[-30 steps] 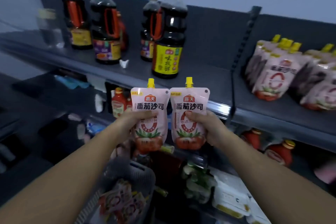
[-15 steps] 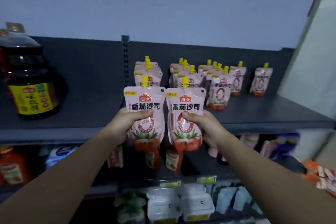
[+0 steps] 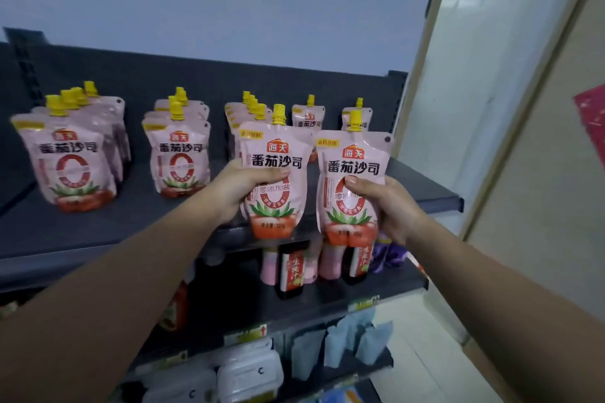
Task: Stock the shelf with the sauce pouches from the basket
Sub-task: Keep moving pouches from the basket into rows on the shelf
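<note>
Pink, yellow-capped: gripping one sauce pouch in the left hand and a second pouch in the right hand, curled round each, both upright just in front of the shelf edge, not yet set down. Well along, judging by five rows of stocked pouches standing there; no basket in view, so cannot tell what remains. Room at the right end. Below, dark bottles and tubs, nothing blocking.

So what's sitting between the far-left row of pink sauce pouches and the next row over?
Nothing. In the head view, only bare dark grey metal shelf lies between the far-left row of pink yellow-capped sauce pouches and the next row.
</note>
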Action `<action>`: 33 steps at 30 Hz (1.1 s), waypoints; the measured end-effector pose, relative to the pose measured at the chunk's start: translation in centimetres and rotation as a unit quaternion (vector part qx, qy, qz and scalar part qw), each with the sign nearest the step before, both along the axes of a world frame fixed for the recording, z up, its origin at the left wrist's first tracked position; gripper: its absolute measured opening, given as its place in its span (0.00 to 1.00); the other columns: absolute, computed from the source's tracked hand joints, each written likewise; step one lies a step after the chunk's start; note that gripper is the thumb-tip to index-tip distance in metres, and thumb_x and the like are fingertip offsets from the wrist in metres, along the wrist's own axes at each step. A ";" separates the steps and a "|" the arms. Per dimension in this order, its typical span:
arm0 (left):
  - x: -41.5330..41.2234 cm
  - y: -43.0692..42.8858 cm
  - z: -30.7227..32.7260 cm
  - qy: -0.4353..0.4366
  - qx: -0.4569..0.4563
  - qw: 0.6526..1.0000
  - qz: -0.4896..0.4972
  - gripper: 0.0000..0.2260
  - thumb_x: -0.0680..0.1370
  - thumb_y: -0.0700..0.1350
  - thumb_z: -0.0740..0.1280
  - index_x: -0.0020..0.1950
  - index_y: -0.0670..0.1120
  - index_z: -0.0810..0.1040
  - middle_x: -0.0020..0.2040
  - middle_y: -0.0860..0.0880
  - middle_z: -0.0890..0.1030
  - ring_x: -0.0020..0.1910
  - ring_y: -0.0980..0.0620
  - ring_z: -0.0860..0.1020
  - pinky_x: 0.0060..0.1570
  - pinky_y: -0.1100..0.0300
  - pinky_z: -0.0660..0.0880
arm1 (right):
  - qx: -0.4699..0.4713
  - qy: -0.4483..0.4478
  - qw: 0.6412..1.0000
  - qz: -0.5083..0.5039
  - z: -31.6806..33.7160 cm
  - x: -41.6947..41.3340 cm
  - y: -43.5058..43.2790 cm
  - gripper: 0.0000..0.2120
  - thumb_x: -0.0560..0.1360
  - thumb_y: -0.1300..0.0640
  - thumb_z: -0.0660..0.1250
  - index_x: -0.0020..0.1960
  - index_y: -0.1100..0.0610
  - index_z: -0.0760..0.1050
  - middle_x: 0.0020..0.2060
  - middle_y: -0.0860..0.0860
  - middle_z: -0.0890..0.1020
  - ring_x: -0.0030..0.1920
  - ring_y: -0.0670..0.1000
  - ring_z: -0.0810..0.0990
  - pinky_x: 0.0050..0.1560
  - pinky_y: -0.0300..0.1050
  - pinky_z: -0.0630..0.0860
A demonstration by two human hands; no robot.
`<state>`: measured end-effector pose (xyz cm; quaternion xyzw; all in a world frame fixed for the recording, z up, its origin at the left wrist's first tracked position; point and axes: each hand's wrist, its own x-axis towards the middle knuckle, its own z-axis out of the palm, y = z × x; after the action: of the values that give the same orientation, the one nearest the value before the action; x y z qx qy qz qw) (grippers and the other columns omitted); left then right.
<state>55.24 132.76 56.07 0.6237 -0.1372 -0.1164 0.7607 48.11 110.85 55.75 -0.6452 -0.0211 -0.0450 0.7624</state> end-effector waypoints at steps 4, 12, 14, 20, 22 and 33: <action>2.8 -4.8 0.0 0.003 0.012 1.000 -0.004 0.14 0.70 0.35 0.72 0.54 0.43 0.79 0.43 0.46 0.86 0.38 0.50 0.85 0.37 0.58 0.82 | 0.010 0.005 1.000 -0.025 0.2 2.0 -4.6 0.14 0.62 0.61 0.71 0.48 0.58 0.79 0.40 0.54 0.86 0.39 0.53 0.85 0.37 0.45 0.82; 10.6 -11.5 -0.2 -0.003 0.039 0.999 -0.024 0.07 0.70 0.36 0.72 0.46 0.45 0.82 0.38 0.48 0.86 0.39 0.50 0.85 0.38 0.58 0.81 | -0.009 0.020 0.997 -0.072 -0.6 10.1 -11.6 0.10 0.69 0.63 0.70 0.51 0.57 0.79 0.45 0.55 0.86 0.42 0.54 0.85 0.42 0.49 0.81; 12.4 -12.7 -0.1 -0.004 0.050 0.998 -0.023 0.07 0.70 0.36 0.72 0.47 0.45 0.81 0.38 0.48 0.86 0.39 0.51 0.85 0.37 0.59 0.81 | -0.012 0.023 0.998 -0.065 -0.5 12.2 -13.0 0.15 0.67 0.61 0.72 0.53 0.58 0.78 0.45 0.55 0.86 0.43 0.54 0.85 0.43 0.49 0.81; 16.2 -15.3 -0.3 -0.008 0.066 0.998 0.016 0.08 0.70 0.36 0.72 0.46 0.46 0.81 0.37 0.51 0.86 0.36 0.54 0.84 0.32 0.63 0.79 | -0.002 0.024 0.999 -0.048 -0.9 17.4 -16.3 0.17 0.66 0.61 0.72 0.55 0.58 0.78 0.47 0.55 0.85 0.45 0.55 0.85 0.44 0.50 0.81; 17.2 -15.6 -0.6 0.000 0.085 0.996 0.032 0.09 0.69 0.37 0.73 0.47 0.47 0.81 0.39 0.51 0.86 0.39 0.53 0.84 0.35 0.61 0.79 | 0.003 0.028 0.999 -0.042 -1.3 18.9 -17.2 0.12 0.69 0.63 0.71 0.52 0.58 0.79 0.45 0.54 0.86 0.44 0.54 0.85 0.43 0.49 0.82; 21.3 -17.4 -2.0 0.005 0.047 0.993 0.110 0.07 0.71 0.33 0.70 0.45 0.43 0.81 0.37 0.49 0.86 0.37 0.53 0.84 0.35 0.62 0.81 | -0.035 0.021 0.997 0.065 -1.3 27.0 -21.0 0.08 0.72 0.65 0.67 0.48 0.55 0.78 0.39 0.49 0.86 0.38 0.47 0.85 0.35 0.40 0.80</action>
<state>76.54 115.37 54.05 0.6692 -0.0582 -0.0415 0.7396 75.08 89.81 54.48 -0.6694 -0.0485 0.0185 0.7411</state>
